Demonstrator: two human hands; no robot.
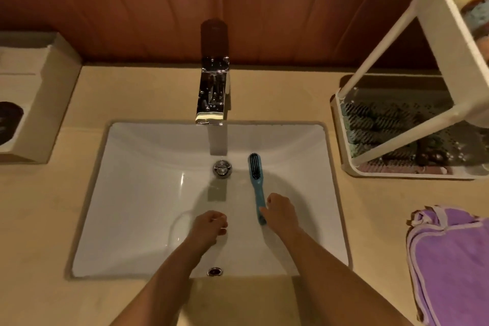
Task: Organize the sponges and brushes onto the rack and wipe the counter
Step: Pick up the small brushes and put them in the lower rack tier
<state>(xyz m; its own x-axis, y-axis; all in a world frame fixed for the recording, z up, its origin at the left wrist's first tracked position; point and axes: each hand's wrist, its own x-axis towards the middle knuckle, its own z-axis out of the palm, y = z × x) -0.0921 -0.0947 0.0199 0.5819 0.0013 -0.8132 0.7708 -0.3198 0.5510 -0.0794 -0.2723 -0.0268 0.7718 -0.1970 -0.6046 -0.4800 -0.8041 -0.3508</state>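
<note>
A blue brush (256, 182) with dark bristles points away from me over the white sink (148, 156). My right hand (280, 210) grips the near end of its handle. My left hand (209, 225) hovers over the basin beside it, fingers curled loosely, with nothing visible in it. A white two-tier rack (397, 140) stands on the counter at the right. Its lower tier holds green and pink sponges (370, 124), and its upper tier holds stacked sponges (473, 0). A purple cloth (449, 259) lies folded on the counter at the near right.
A chrome faucet (213, 92) rises behind the sink, above the drain plug (222, 169). A white box (29, 98) with a dark opening sits on the counter (39, 219) at the left. A wood-panelled wall closes off the back.
</note>
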